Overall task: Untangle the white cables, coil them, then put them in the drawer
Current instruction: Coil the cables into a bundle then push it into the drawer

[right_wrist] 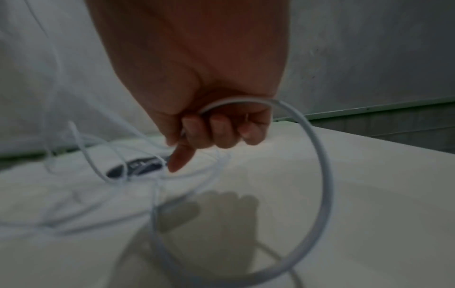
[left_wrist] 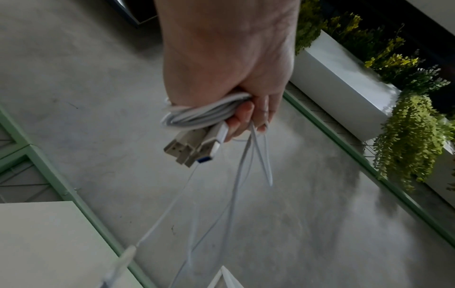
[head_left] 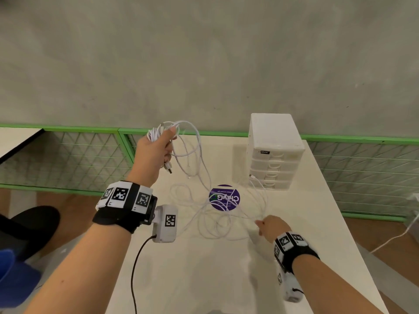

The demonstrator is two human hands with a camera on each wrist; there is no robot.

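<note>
My left hand is raised above the table's far left corner and grips a coiled bunch of white cable, with several USB plugs sticking out below the fist. Loose strands hang from it down to a tangle of white cables lying on the table. My right hand sits low at the tangle's right side; in the right wrist view its curled fingers hold one white cable loop. The white drawer unit stands at the back right, all drawers closed.
A purple round sticker lies on the white table under the tangle. Green-framed mesh panels run behind the table, and another white cable trails on the floor at right. A dark chair seat sits at left.
</note>
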